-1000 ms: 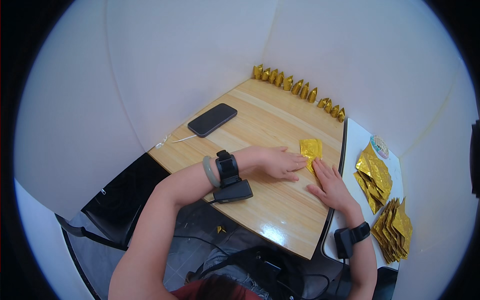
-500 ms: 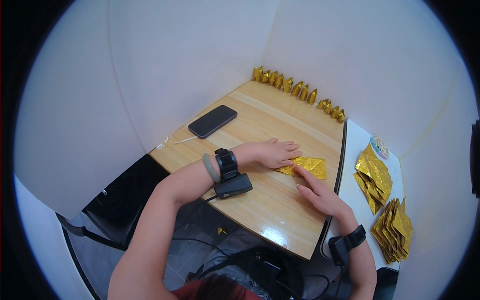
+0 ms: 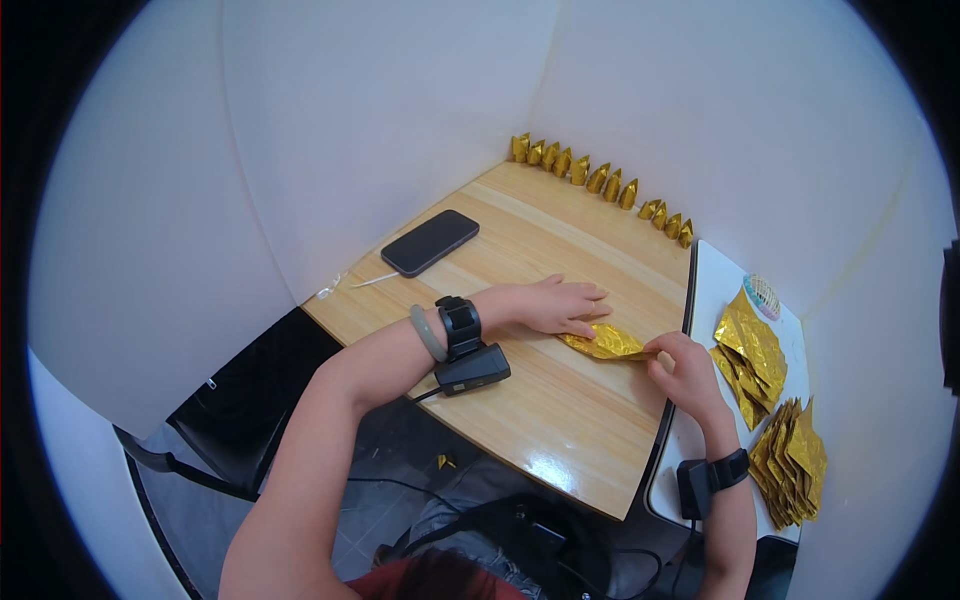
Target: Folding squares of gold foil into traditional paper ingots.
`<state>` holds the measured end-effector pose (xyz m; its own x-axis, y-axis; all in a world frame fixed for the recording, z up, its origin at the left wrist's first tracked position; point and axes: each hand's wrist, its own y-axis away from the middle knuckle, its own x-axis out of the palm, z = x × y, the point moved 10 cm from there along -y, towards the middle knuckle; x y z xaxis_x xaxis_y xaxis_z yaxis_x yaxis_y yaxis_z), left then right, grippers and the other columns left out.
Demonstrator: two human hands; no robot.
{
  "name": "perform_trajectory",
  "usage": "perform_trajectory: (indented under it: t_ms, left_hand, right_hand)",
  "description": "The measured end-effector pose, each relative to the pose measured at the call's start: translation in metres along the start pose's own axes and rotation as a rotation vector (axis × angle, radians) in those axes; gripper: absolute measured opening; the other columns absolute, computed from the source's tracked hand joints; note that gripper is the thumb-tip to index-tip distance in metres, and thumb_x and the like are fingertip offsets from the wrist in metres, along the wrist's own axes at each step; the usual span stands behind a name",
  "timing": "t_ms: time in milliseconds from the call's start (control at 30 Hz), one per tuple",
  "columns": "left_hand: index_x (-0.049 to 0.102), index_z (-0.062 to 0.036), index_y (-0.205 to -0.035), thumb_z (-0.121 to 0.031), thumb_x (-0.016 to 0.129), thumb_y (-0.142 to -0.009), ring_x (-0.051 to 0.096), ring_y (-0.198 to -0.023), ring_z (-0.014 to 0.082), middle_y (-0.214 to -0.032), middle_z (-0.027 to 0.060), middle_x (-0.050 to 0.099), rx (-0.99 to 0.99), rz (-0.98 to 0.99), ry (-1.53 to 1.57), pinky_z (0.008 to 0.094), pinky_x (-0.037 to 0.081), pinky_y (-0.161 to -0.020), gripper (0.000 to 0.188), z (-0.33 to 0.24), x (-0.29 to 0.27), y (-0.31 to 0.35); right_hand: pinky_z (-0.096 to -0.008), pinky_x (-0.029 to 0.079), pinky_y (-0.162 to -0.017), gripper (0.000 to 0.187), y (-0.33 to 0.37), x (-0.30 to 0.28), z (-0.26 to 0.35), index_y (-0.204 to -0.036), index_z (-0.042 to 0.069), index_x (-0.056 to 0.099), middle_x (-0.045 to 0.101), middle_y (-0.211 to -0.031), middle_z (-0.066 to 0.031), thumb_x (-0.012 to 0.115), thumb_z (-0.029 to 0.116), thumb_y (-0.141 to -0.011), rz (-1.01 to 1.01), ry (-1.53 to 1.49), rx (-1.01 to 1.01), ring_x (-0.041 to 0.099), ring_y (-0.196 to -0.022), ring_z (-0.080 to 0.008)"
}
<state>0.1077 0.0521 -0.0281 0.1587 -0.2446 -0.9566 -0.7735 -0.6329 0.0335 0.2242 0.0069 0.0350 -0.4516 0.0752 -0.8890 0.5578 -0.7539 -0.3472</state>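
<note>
A strip of folded gold foil paper (image 3: 604,342) lies on the wooden table between my two hands. My left hand (image 3: 560,305) rests flat on the tabletop with its fingers stretched out, pressing on the foil's left end. At the other end my right hand (image 3: 688,370) pinches the corner between thumb and fingers, and that end looks raised and bent. The fingertips of my left hand partly cover the foil's left edge.
A row of small folded gold foil pieces (image 3: 597,180) stands along the far wall. A dark phone (image 3: 431,243) with a white cable lies at left. On the white side table (image 3: 690,450) are stacked gold foil sheets (image 3: 788,465), more gold sheets (image 3: 752,350) and a patterned oval object (image 3: 762,296).
My right hand has moved right along the foil and now grips its right corner, which has lifted and curled. The left hand stays on the left end.
</note>
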Motion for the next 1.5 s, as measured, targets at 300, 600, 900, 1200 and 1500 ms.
perform_trajectory:
  t_ms: [300, 600, 900, 1200, 1500]
  left_hand:
    - [0.028, 0.0038, -0.132, -0.035, 0.037, -0.092, 0.019, -0.133, 0.0292, -0.141, 0.0193, 0.024, 0.023, -0.115, -0.079, 0.0507, 0.022, -0.102, 0.056, -0.030, 0.011, -0.009]
    - [0.020, 0.0048, -0.135, -0.043, 0.035, -0.092, 0.014, -0.134, 0.0308, -0.142, 0.0217, 0.018, -0.074, -0.122, -0.065, 0.0495, 0.017, -0.105, 0.066, -0.028, 0.015, -0.009]
    - [0.017, 0.0039, -0.136, -0.052, 0.034, -0.089, 0.011, -0.135, 0.0299, -0.144, 0.0207, 0.015, -0.066, -0.096, -0.092, 0.0492, 0.014, -0.106, 0.075, -0.027, 0.016, -0.008]
    - [0.017, 0.0035, -0.137, -0.060, 0.035, -0.085, 0.008, -0.135, 0.0296, -0.144, 0.0199, 0.013, -0.074, -0.026, -0.094, 0.0490, 0.012, -0.107, 0.084, -0.017, 0.017, -0.004]
    - [0.025, 0.0025, -0.134, -0.048, 0.047, -0.084, 0.013, -0.134, 0.0306, -0.142, 0.0198, 0.020, 0.060, -0.031, 0.010, 0.0471, 0.016, -0.106, 0.075, -0.026, 0.009, -0.004]
  right_hand:
    - [-0.0349, 0.044, -0.082, 0.035, -0.001, 0.022, -0.017, -0.112, 0.001, 0.049, 0.054, -0.104, -0.0175, 0.056, 0.008, -0.078, -0.103, -0.071, 0.041, 0.053, -0.097, -0.0316]
    - [-0.0393, 0.018, -0.107, 0.067, 0.001, 0.063, 0.003, -0.135, -0.004, 0.022, 0.022, -0.140, -0.0233, 0.040, 0.043, -0.090, 0.253, 0.181, -0.022, 0.023, -0.130, -0.0316]
    - [-0.0388, 0.016, -0.108, 0.066, 0.004, 0.060, -0.009, -0.138, 0.004, 0.021, 0.020, -0.144, -0.0144, 0.034, 0.048, -0.091, 0.325, 0.190, 0.056, 0.019, -0.133, -0.0264]
    - [-0.0344, 0.042, -0.084, 0.042, 0.000, 0.021, -0.016, -0.117, 0.010, 0.053, 0.053, -0.107, -0.0088, 0.061, 0.028, -0.080, 0.062, 0.107, 0.108, 0.049, -0.101, -0.0257]
    - [-0.0275, 0.045, -0.062, 0.024, 0.003, 0.021, -0.046, -0.089, 0.003, 0.061, 0.053, -0.072, -0.0070, 0.071, 0.014, -0.070, 0.060, -0.232, 0.329, 0.054, -0.070, -0.0164]
